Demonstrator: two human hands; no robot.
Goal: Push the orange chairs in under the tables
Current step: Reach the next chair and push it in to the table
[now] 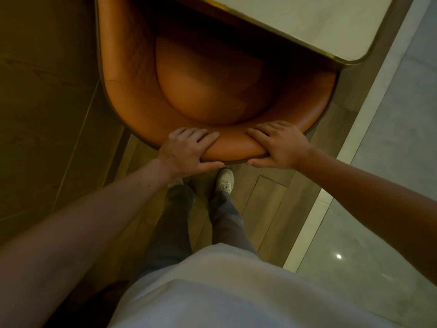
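Directly below the camera, the orange chair (212,91) stands with the front of its seat under the pale table (319,27), and its curved backrest is turned toward the person. Both hands grip the top of this backrest side by side: the left hand (186,150) has its fingers close together over the padded rim with the thumb beneath, and the right hand (281,145) is clamped the same way, fingers slightly apart. One white shoe (225,179) stands on the wooden floor (272,197) just behind the chair.
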